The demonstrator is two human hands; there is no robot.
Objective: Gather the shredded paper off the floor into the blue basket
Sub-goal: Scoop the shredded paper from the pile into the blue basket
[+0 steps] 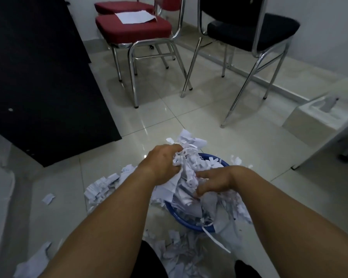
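Shredded paper, thin white curling strips and crumpled scraps, heaps over the round blue basket of smooth plastic. The basket stands on the glossy tiled floor toward its near edge, with more scraps scattered around it. The left hand closes its fingers round a raised clump. The right hand curls into the heap just beside it, holding strips. Faint print on the scraps is too small to read. Paper hides most of the basket's rim.

Blue basket: round, upright on tiled floor, overfilled. Shredded paper: white strips and crumpled scraps heaped above the rim, spilling over at 3 o'clock. Loose scraps lie beside the basket at 9 and 6 o'clock, strays toward 8.
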